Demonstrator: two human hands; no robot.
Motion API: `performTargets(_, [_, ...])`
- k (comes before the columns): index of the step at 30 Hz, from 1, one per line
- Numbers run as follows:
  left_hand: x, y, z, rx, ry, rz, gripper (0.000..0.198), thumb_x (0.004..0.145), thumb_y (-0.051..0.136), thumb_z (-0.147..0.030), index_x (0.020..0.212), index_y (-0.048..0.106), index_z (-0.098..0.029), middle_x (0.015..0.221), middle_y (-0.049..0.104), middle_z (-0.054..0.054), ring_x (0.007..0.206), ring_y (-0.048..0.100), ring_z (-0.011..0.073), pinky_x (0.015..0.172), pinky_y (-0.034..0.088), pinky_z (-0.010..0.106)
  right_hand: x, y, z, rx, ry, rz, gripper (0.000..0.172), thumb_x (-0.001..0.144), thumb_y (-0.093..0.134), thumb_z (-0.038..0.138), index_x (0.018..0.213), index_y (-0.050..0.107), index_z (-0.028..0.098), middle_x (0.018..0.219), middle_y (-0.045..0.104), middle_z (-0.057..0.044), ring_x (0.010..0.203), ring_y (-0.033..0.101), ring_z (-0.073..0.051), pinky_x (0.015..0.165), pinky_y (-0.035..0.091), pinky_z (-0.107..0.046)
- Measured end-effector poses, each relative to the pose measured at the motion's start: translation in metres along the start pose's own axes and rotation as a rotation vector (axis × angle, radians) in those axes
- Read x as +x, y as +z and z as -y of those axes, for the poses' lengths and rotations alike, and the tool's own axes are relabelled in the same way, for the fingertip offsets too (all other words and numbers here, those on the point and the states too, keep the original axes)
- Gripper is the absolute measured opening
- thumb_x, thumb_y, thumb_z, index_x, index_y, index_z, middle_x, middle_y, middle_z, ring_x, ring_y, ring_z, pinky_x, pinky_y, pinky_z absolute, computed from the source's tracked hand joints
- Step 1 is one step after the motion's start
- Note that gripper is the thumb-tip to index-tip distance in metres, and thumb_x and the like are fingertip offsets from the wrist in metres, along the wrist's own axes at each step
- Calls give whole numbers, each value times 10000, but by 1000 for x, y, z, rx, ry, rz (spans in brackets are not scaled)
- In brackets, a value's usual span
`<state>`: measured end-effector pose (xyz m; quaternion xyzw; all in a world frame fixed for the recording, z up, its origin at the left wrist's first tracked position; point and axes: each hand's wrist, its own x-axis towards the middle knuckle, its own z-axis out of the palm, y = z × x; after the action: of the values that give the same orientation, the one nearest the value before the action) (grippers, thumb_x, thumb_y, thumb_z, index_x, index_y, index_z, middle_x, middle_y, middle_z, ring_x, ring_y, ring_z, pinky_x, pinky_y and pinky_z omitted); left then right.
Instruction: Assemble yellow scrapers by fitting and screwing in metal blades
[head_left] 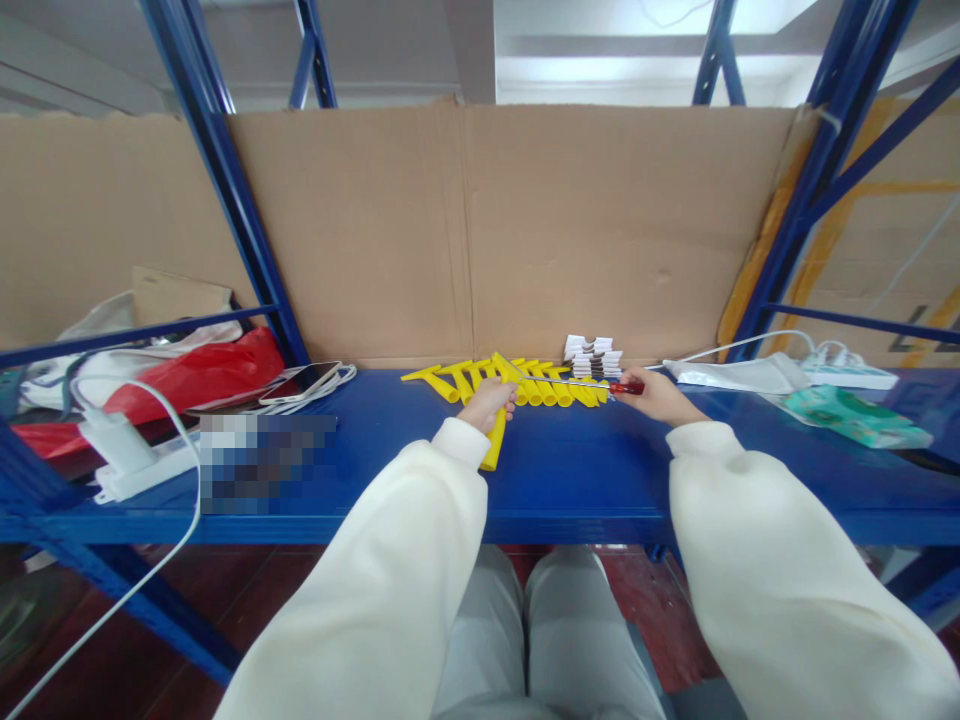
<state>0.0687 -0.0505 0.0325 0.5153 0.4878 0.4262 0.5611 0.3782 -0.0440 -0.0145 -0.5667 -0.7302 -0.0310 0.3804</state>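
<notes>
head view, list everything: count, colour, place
yellow piece: 1, yellow, in left hand
screwdriver: 1, red handle, metal shaft, in right hand
row of yellow pieces: several, yellow, beyond hands
stacked pieces: several, white and dark, beside that row
phone-like item: 1, pale, left
power strips: 2, white, left and right
flat packet: 1, white, right
soft packet: 1, green, far right
bag: 1, red, far left
cables: several, white, both sides
pixelated patch: 1, mixed, left, contents hidden
cardboard: several sheets, brown, along back
shelf rack: 1, blue, across view
floor: 1, dark red, below
trousers: 1 pair, grey, bottom centre
sleeves: 2, white, both arms
hands: 2, bare, centre
</notes>
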Motion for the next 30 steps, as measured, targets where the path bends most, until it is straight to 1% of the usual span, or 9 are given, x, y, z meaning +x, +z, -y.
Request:
performTargets(3, [0,0,0,-1,-12,5,266,889,510,-19,725,412,-204,474,403,-94,355,326,46,410,237,179,0,-1,-1,-15,-2,11,139,722,664,334,750,563,244,699,681,-15,662,632,-198,618,498,-301])
performTargets(8, [-1,0,0,-3,-2,6,277,887,517,-18,719,400,-205,478,405,-97,351,323,38,402,228,171,0,-1,-4,-26,-14,6,175,727,693,379,799,601,247,703,687,-4,676,641,-199,644,509,-303])
performTargets(11, [-1,1,0,4,5,10,285,892,488,-7,709,397,-206,478,400,-95,352,322,41,402,230,176,0,-1,-4,-28,3,7,175,725,699,372,791,599,244,711,692,-9,687,646,-204,658,514,-311])
performTargets(18, [-1,1,1,18,2,15,272,883,498,-15,713,405,-207,494,399,-91,367,328,52,411,246,183,0,-1,1,-23,12,10,155,722,688,346,767,581,244,696,684,-7,679,640,-200,646,507,-304])
performTargets(24, [-1,1,1,15,6,21,283,898,471,-15,707,389,-208,481,392,-94,359,319,46,401,228,179,-1,-2,4,-34,27,15,127,708,664,302,744,557,244,684,669,-5,660,628,-195,630,496,-301])
performTargets(30, [-3,1,0,19,8,11,277,889,483,-10,716,393,-207,481,396,-95,360,325,46,404,234,180,-1,-2,6,-56,7,-5,122,712,674,305,754,574,248,687,678,-2,652,627,-195,627,494,-301])
